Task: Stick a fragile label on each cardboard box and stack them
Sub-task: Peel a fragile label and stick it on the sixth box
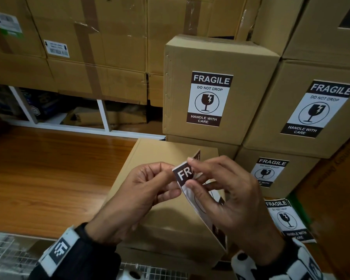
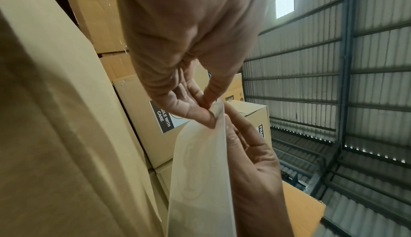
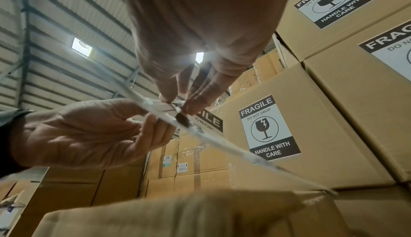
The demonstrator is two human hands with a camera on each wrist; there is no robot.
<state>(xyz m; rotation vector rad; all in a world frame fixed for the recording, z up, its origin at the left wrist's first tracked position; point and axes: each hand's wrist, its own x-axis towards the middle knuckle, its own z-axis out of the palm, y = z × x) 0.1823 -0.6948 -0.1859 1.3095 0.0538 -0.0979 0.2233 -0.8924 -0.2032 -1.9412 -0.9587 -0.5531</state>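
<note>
A black-and-white fragile label [image 1: 184,174] hangs in both hands above a plain, unlabelled cardboard box [image 1: 162,217]. My left hand [image 1: 171,179] pinches the label's top left corner between thumb and fingers. My right hand [image 1: 190,173] pinches the top edge beside it, where the corner splits into two layers. In the left wrist view, the left hand [image 2: 209,112] nips the translucent back of the label [image 2: 200,170]. Seen from the right wrist, the right hand [image 3: 175,104] grips the label [image 3: 222,145] edge-on.
Three labelled boxes [image 1: 210,98] [image 1: 319,110] [image 1: 271,174] are stacked at the right. A pile of spare fragile labels [image 1: 287,219] lies beside the plain box. Large taped cartons [image 1: 85,47] form a wall behind. A brown wooden surface [image 1: 49,178] spreads to the left.
</note>
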